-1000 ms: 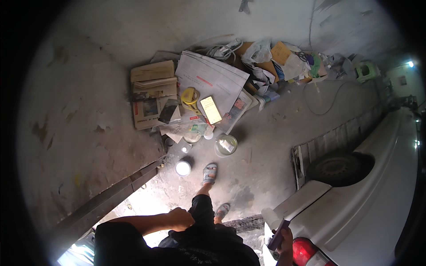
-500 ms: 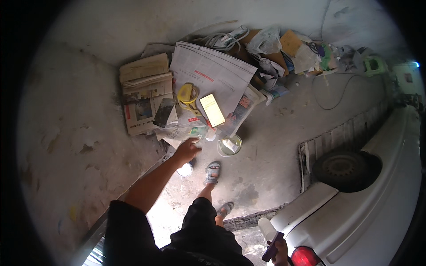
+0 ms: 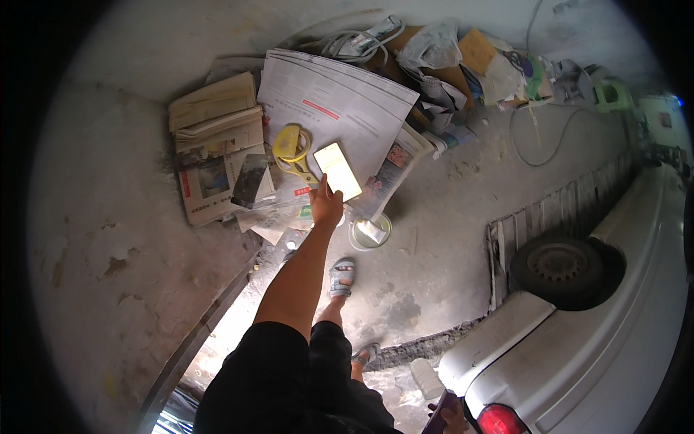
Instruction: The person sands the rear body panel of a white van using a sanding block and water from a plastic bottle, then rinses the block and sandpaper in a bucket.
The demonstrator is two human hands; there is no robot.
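My left hand (image 3: 327, 206) reaches over the newspapers with thumb and forefinger apart at the lower end of a phone (image 3: 337, 168). That phone lies flat with its screen lit bright yellow-white, and the fingertips seem to touch it. Just left of it are yellow-handled scissors (image 3: 293, 153), their blades partly hidden by the hand. A dark, glossy flat rectangle (image 3: 251, 181) rests farther left on folded newspaper. At the bottom edge my right hand (image 3: 454, 419), partly cut off, is closed round a flat dark purple slab (image 3: 438, 414) whose kind I cannot make out.
Spread newspapers (image 3: 347, 94) and a folded stack (image 3: 217, 134) cover the floor by the wall. A round tub (image 3: 359, 237) with a white tube in it stands near my foot. Cables, bags and cardboard (image 3: 434, 54) pile up behind. A white vehicle (image 3: 578, 347) stands right.
My left hand has moved forward, from beside the white can near my foot up to the lit phone. My right hand has dropped lower, still holding the purple slab. The view has shifted slightly.
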